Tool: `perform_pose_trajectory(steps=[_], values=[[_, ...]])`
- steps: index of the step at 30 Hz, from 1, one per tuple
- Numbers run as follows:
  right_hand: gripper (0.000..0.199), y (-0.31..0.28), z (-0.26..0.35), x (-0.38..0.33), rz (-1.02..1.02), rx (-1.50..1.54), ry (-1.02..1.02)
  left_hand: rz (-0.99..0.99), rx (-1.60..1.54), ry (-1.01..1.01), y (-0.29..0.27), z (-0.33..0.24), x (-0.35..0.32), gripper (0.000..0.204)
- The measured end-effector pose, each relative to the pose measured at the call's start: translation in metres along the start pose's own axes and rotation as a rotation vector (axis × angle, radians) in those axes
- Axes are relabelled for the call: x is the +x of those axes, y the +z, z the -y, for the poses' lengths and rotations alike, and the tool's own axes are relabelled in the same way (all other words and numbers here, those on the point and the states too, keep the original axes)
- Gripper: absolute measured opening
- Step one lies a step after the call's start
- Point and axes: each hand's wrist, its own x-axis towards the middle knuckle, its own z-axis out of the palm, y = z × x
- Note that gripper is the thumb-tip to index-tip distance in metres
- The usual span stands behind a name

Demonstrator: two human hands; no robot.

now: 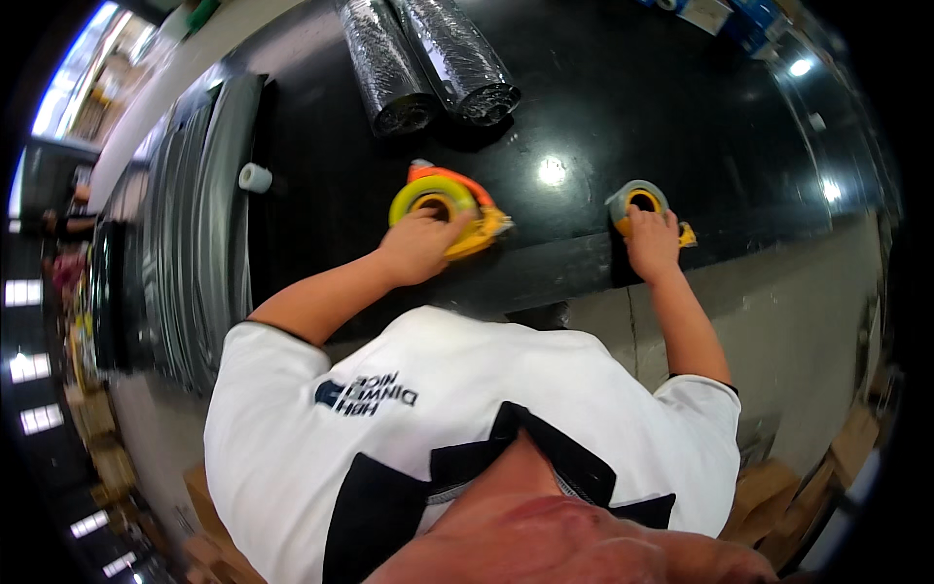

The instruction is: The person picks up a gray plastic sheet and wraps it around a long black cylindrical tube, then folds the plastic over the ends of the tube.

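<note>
My left hand (420, 249) is closed on an orange and yellow tape dispenser (477, 236), which holds a yellow-green roll of tape (443, 184). The fingers lie over the near part of the roll and hide some of it. Farther right, my right hand (653, 245) grips a second tape dispenser (687, 235), a yellow one fitted with a greyish roll of tape (646, 187). Its fingers reach over the roll's near edge, and most of the dispenser is hidden beneath them. Both dispensers are at the near part of the black table (584, 117).
Two dark rolls wrapped in clear film (385, 68) lie toward the back. A small white roll (255, 178) is at the left, beside long layered grey sheets (199, 224). Blue packages (757, 27) sit at the far right. Cardboard boxes (764, 496) stand on the floor behind me.
</note>
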Motion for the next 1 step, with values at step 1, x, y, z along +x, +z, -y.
perform_pose_trajectory(steps=[1], values=[[0.057,0.0045,-0.0288,0.0064,0.011,0.009,0.006,0.004,-0.006,-0.047,-0.0018,-0.0182,0.0051,0.076]])
